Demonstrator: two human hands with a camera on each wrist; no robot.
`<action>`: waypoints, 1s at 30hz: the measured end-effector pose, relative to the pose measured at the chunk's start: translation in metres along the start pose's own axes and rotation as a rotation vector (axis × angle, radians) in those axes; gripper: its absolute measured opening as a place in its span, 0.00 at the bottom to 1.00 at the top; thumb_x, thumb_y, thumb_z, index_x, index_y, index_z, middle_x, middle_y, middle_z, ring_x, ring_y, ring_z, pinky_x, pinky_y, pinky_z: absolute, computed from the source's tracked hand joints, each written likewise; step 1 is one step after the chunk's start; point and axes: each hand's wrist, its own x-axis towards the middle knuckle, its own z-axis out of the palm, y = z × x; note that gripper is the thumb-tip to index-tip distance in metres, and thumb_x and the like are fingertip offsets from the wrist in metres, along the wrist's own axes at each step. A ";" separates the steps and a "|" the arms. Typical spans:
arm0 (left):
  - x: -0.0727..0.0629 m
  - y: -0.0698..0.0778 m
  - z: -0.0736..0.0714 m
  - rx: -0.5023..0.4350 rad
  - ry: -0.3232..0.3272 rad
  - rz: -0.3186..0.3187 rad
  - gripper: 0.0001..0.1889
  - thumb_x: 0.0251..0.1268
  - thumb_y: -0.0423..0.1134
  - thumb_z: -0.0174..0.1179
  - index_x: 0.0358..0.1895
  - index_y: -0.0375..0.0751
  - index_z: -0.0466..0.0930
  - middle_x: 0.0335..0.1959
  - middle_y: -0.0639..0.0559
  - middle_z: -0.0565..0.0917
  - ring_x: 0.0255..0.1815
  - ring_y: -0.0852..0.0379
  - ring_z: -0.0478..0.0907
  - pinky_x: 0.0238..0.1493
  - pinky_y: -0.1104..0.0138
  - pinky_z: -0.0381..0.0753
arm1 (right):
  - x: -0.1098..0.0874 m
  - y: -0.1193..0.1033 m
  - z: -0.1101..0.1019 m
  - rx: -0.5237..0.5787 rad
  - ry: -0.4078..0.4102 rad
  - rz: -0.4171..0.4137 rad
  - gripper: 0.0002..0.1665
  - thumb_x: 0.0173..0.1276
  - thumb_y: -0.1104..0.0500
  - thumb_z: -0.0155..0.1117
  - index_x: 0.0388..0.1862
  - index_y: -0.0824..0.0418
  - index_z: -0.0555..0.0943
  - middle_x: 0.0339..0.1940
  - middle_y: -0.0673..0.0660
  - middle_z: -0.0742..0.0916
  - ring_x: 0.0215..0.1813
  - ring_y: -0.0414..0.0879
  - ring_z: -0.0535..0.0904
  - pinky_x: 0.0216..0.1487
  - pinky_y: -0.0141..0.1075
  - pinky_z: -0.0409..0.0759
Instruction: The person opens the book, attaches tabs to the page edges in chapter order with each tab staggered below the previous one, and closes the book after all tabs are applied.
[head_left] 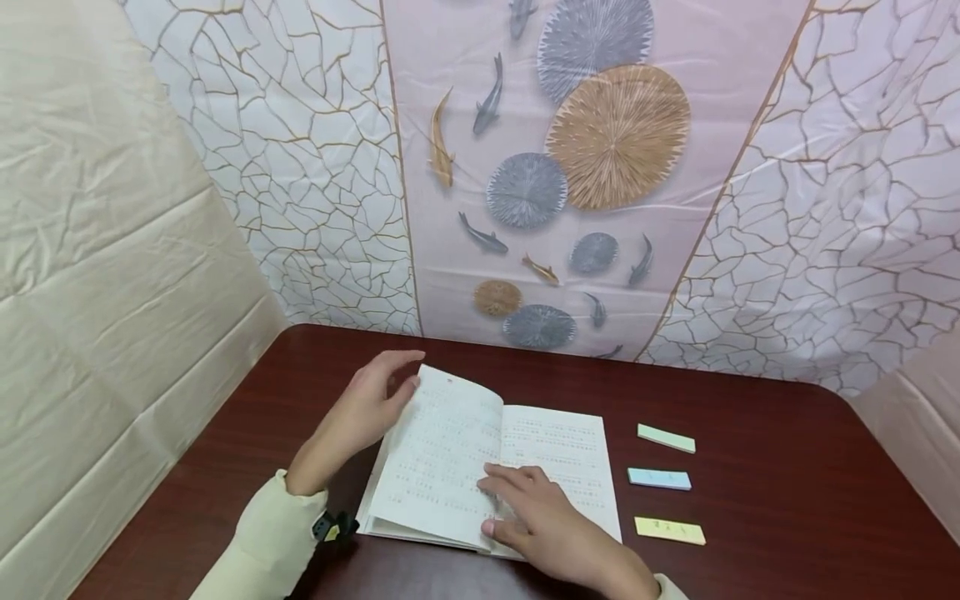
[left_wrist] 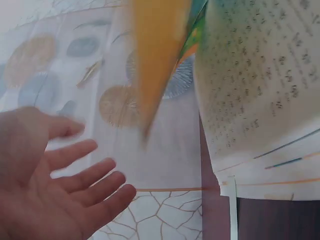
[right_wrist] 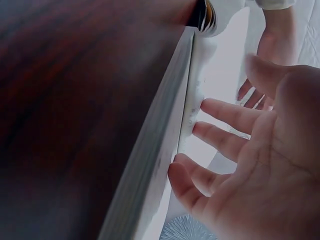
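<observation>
An open book (head_left: 562, 450) with printed text lies on the dark red-brown table, its left pages raised a little. My left hand (head_left: 371, 404) is beside the book's upper left edge, thumb near the page edge. In the left wrist view that left hand (left_wrist: 75, 185) has its fingers spread, with nothing between them. A blurred orange flap (left_wrist: 160, 60) stands next to a printed page (left_wrist: 250, 90). My right hand (head_left: 543, 525) rests over the lower middle of the book, near the gutter. In the right wrist view its fingers (right_wrist: 225, 140) are loosely bent against the book's pages.
Right of the book lie three sticky-note strips: green (head_left: 666, 437), blue (head_left: 658, 478) and yellow (head_left: 670, 530). The table (head_left: 780, 467) ends at a patterned cloth (head_left: 480, 208) behind it. A black device (head_left: 333, 527) sits at the left wrist.
</observation>
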 end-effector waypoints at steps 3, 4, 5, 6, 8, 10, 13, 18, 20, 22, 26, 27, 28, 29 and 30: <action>0.000 0.006 0.011 0.084 -0.166 0.026 0.29 0.72 0.38 0.70 0.73 0.35 0.75 0.74 0.35 0.74 0.75 0.37 0.71 0.73 0.43 0.71 | -0.002 0.002 0.002 -0.037 -0.023 0.005 0.35 0.79 0.39 0.61 0.79 0.50 0.72 0.82 0.50 0.71 0.77 0.54 0.66 0.69 0.64 0.67; -0.001 0.008 0.016 0.115 -0.237 0.029 0.32 0.69 0.40 0.72 0.74 0.37 0.74 0.76 0.35 0.72 0.77 0.37 0.69 0.75 0.43 0.69 | -0.003 0.002 0.002 -0.055 -0.029 -0.004 0.36 0.79 0.38 0.61 0.80 0.49 0.71 0.83 0.50 0.70 0.77 0.54 0.66 0.69 0.64 0.67; -0.003 0.010 0.021 0.141 -0.310 0.021 0.35 0.66 0.42 0.75 0.75 0.38 0.74 0.78 0.35 0.69 0.78 0.37 0.67 0.76 0.42 0.67 | -0.003 0.002 0.002 -0.083 -0.035 -0.017 0.37 0.79 0.38 0.61 0.81 0.48 0.70 0.83 0.50 0.69 0.77 0.53 0.66 0.68 0.64 0.68; -0.004 0.012 0.025 0.166 -0.378 0.006 0.38 0.64 0.44 0.77 0.76 0.40 0.73 0.80 0.36 0.67 0.80 0.37 0.64 0.77 0.43 0.65 | -0.004 0.003 0.002 -0.108 -0.040 -0.034 0.37 0.80 0.38 0.60 0.82 0.48 0.69 0.84 0.50 0.68 0.77 0.53 0.65 0.68 0.64 0.68; -0.006 0.014 0.033 0.203 -0.482 -0.024 0.42 0.59 0.46 0.80 0.77 0.43 0.73 0.82 0.38 0.64 0.82 0.38 0.61 0.78 0.44 0.64 | -0.006 0.003 0.001 -0.153 -0.054 -0.064 0.38 0.81 0.38 0.57 0.84 0.47 0.66 0.85 0.50 0.67 0.77 0.53 0.65 0.67 0.65 0.69; -0.009 0.016 0.040 0.233 -0.539 -0.066 0.44 0.55 0.47 0.82 0.77 0.46 0.73 0.83 0.40 0.62 0.83 0.40 0.60 0.78 0.45 0.64 | -0.007 0.003 -0.003 -0.167 -0.080 -0.085 0.37 0.83 0.38 0.55 0.85 0.47 0.65 0.86 0.51 0.65 0.78 0.54 0.64 0.68 0.66 0.69; -0.011 0.017 0.046 0.252 -0.566 -0.120 0.46 0.53 0.47 0.83 0.77 0.46 0.74 0.83 0.42 0.62 0.83 0.41 0.60 0.77 0.45 0.66 | -0.007 0.005 -0.012 -0.078 -0.131 -0.065 0.37 0.83 0.39 0.54 0.85 0.50 0.64 0.87 0.54 0.63 0.81 0.57 0.61 0.71 0.68 0.67; -0.014 0.016 0.053 0.257 -0.569 -0.151 0.46 0.52 0.48 0.83 0.77 0.46 0.74 0.83 0.41 0.63 0.83 0.41 0.60 0.78 0.45 0.66 | -0.006 0.011 -0.035 0.106 -0.045 -0.002 0.37 0.83 0.45 0.59 0.81 0.61 0.67 0.82 0.65 0.68 0.83 0.68 0.59 0.75 0.70 0.61; -0.016 0.016 0.054 0.256 -0.567 -0.150 0.46 0.53 0.47 0.83 0.77 0.45 0.73 0.83 0.41 0.63 0.84 0.41 0.59 0.78 0.45 0.65 | -0.006 0.016 -0.044 0.100 0.040 0.018 0.35 0.82 0.48 0.61 0.79 0.63 0.69 0.79 0.67 0.71 0.81 0.69 0.61 0.75 0.70 0.61; -0.017 0.018 0.054 0.256 -0.568 -0.157 0.46 0.53 0.46 0.83 0.77 0.45 0.73 0.83 0.41 0.62 0.84 0.42 0.58 0.79 0.45 0.64 | -0.007 0.022 -0.051 0.066 0.116 0.053 0.34 0.80 0.50 0.64 0.78 0.63 0.70 0.78 0.66 0.73 0.80 0.68 0.64 0.74 0.68 0.64; -0.020 0.027 0.056 0.307 -0.597 -0.183 0.46 0.57 0.45 0.80 0.79 0.44 0.70 0.84 0.41 0.60 0.85 0.43 0.56 0.79 0.46 0.63 | -0.009 0.038 -0.066 0.035 0.198 0.140 0.35 0.79 0.52 0.67 0.78 0.64 0.70 0.77 0.66 0.73 0.79 0.67 0.65 0.73 0.66 0.68; -0.020 0.030 0.056 0.326 -0.606 -0.184 0.45 0.58 0.44 0.79 0.80 0.43 0.69 0.84 0.41 0.60 0.85 0.44 0.56 0.79 0.47 0.64 | -0.010 0.042 -0.069 0.033 0.203 0.164 0.36 0.79 0.52 0.67 0.78 0.64 0.69 0.77 0.67 0.73 0.79 0.68 0.65 0.72 0.67 0.68; -0.021 0.033 0.057 0.348 -0.610 -0.181 0.44 0.60 0.44 0.78 0.80 0.43 0.69 0.84 0.41 0.61 0.85 0.44 0.57 0.79 0.47 0.64 | -0.011 0.046 -0.072 0.030 0.206 0.187 0.36 0.79 0.52 0.67 0.79 0.65 0.69 0.77 0.69 0.72 0.79 0.70 0.64 0.72 0.67 0.68; -0.021 0.037 0.058 0.369 -0.614 -0.180 0.43 0.61 0.43 0.77 0.80 0.43 0.69 0.84 0.41 0.61 0.85 0.45 0.58 0.78 0.48 0.65 | -0.011 0.050 -0.075 0.025 0.206 0.209 0.37 0.78 0.52 0.67 0.79 0.66 0.69 0.77 0.70 0.72 0.79 0.71 0.63 0.72 0.68 0.68; -0.022 0.040 0.059 0.386 -0.614 -0.174 0.42 0.63 0.42 0.76 0.79 0.42 0.69 0.83 0.41 0.62 0.84 0.45 0.59 0.78 0.48 0.67 | -0.012 0.054 -0.078 0.020 0.203 0.235 0.37 0.78 0.52 0.67 0.79 0.66 0.68 0.77 0.71 0.71 0.79 0.73 0.62 0.71 0.69 0.67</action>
